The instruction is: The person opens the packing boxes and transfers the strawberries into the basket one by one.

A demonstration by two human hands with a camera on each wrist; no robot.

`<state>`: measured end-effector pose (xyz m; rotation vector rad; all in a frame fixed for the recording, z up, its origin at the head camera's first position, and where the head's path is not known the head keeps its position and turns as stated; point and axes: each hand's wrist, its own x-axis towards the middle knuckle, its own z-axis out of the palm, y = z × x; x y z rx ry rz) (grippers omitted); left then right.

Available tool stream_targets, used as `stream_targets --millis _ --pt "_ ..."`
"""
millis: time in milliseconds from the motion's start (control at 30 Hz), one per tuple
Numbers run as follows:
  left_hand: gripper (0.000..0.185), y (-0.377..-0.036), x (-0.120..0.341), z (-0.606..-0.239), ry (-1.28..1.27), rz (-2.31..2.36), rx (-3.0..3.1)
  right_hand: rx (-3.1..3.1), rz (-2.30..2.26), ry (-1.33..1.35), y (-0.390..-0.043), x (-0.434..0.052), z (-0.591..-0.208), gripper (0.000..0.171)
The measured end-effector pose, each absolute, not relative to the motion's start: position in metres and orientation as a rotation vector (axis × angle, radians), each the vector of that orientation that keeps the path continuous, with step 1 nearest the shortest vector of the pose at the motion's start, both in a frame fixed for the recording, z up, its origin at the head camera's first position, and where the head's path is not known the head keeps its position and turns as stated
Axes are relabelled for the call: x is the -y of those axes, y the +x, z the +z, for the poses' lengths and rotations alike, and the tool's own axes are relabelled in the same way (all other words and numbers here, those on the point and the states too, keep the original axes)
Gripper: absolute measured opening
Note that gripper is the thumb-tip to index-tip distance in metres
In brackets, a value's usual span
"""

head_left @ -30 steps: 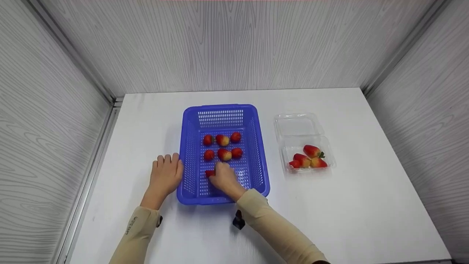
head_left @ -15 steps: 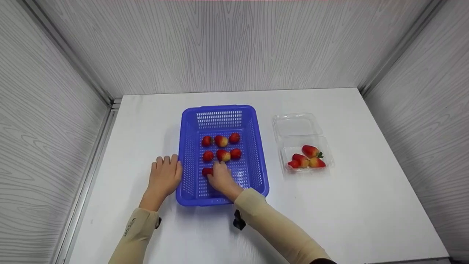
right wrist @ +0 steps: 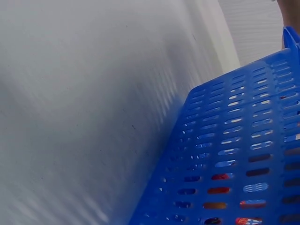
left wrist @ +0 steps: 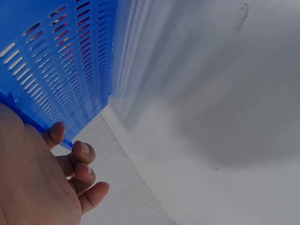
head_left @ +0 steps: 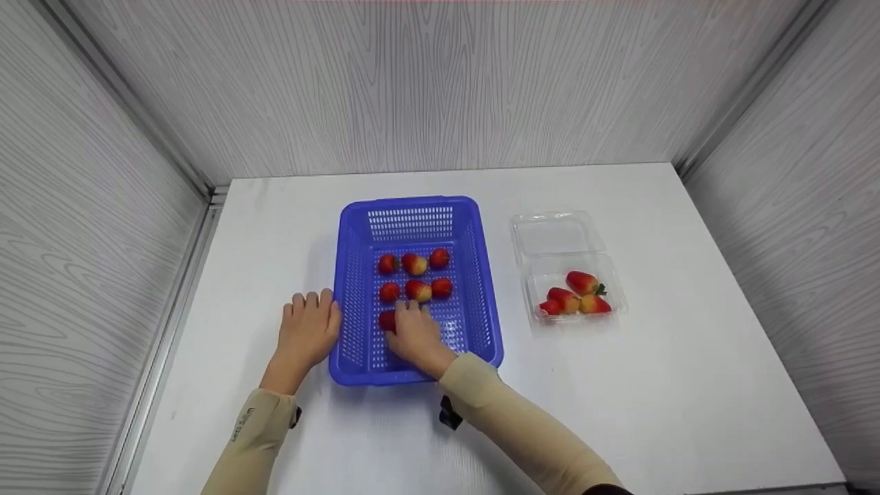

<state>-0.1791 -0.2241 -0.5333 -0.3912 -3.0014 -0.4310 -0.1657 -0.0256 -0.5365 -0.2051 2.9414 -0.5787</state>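
A blue perforated basket point(head_left: 487, 295) stands on the table with several red and yellowish strawberries point(head_left: 418, 290) in rows on its floor. My left hand point(head_left: 307, 331) holds the basket's left rim; in the left wrist view its fingers point(left wrist: 89, 194) curl loosely outside, while the thumb is hidden. My right hand point(head_left: 416, 335) is low inside the basket, palm down, its fingers loosened and spread. Next to its thumb and index finger lies a red strawberry point(head_left: 386, 321) in the nearest row, partly covered by the hand. In the right wrist view the basket wall hides that hand.
To the right of the basket lies a clear plastic clamshell box point(head_left: 558, 237) with its lid folded back. Several strawberries point(head_left: 582, 282) sit in its near half. White table point(head_left: 653, 392) surrounds both, with pale panels point(head_left: 440, 82) at the back and sides.
My right hand's fingers have loosened and spread beside the strawberry in the nearest row, which shows a little more from under the hand. My left hand keeps its place at the rim.
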Motion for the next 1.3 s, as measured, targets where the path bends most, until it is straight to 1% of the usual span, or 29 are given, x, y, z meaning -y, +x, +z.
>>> stream_targets --millis 200,300,467,600,700,867,1033,1167,1300 --pt "0.026 -0.178 0.224 -0.531 -0.384 -0.433 3.026 -3.004 -0.545 -0.277 -0.166 0.019 -0.533 0.047" --pt "0.026 -0.178 0.224 -0.531 -0.384 -0.429 3.025 -3.04 -0.602 -0.324 -0.167 0.01 -0.527 0.04" --pt "0.026 -0.177 0.224 -0.531 -0.381 -0.419 3.009 -3.068 -0.826 -0.348 -0.169 -0.017 -0.504 0.026" --pt "0.026 -0.177 0.224 -0.531 -0.381 -0.432 3.002 -3.08 -0.991 -0.348 -0.17 -0.044 -0.48 0.018" --pt "0.026 -0.177 0.223 -0.531 -0.378 -0.44 3.01 -3.089 -1.079 -0.33 -0.171 -0.066 -0.465 0.018" --pt "0.025 -0.178 0.224 -0.531 -0.379 -0.431 3.008 -3.126 -1.167 -0.265 -0.175 -0.103 -0.445 0.02" --pt "0.026 -0.179 0.225 -0.531 -0.387 -0.442 3.013 -3.187 -1.244 -0.17 -0.181 -0.148 -0.438 0.02" --pt "0.029 -0.179 0.226 -0.53 -0.375 -0.455 3.031 -3.172 -1.259 -0.003 -0.186 -0.187 -0.444 0.023" --pt "0.03 -0.178 0.226 -0.53 -0.37 -0.461 3.049 -3.14 -1.197 0.187 -0.187 -0.224 -0.464 0.026"
